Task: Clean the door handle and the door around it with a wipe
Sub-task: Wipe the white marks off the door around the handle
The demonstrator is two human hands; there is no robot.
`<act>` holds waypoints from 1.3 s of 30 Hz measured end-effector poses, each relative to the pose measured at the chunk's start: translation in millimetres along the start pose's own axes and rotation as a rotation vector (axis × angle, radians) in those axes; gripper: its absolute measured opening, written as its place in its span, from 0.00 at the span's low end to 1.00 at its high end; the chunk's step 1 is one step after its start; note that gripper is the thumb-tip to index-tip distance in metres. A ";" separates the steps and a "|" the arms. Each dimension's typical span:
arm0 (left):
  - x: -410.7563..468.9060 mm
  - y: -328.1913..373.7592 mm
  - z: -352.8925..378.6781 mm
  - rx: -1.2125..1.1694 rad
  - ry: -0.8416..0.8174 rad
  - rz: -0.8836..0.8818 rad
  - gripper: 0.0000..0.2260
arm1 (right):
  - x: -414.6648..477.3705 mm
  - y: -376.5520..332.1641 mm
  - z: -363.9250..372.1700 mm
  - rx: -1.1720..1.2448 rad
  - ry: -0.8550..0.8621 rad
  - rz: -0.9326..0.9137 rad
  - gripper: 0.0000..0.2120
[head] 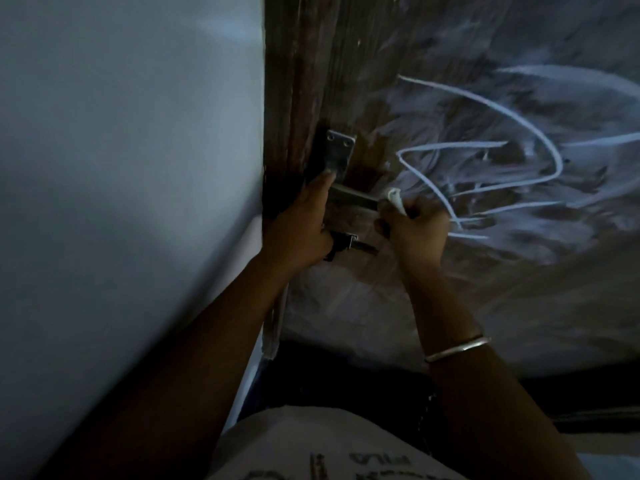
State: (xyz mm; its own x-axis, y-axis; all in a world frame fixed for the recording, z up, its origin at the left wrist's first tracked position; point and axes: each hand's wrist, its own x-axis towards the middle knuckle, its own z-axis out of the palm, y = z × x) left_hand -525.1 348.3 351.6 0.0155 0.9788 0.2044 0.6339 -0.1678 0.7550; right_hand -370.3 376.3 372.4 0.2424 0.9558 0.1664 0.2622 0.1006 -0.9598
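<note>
Wipe (394,199), white and bunched, sits gripped in your curled right hand (417,230) at the door handle (353,199) tip, frame centre. Your left hand (304,225) rests at the door (346,64) edge, one finger on the plate (339,150); its grip is unclear.

The wall (121,168) hems the door handle (353,199) on its left; the door (485,306) rightward and below lies free.

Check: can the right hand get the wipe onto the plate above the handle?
Probably yes for most of it. The right hand holds the wipe at the handle's end, near the plate, whose upper part is bare. The left hand covers its lower edge, so that bit looks blocked.
</note>
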 end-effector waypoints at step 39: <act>46.1 54.4 -26.8 0.003 0.503 0.214 0.34 | 71.8 -77.2 38.5 -1.197 0.037 -1.380 0.23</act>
State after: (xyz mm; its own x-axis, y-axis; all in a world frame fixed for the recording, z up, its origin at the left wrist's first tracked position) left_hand -510.6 381.1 418.7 -0.2270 0.7455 0.6267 0.6596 -0.3557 0.6621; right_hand -409.1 447.8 449.7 -0.6880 0.3631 0.6284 0.7166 0.4766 0.5092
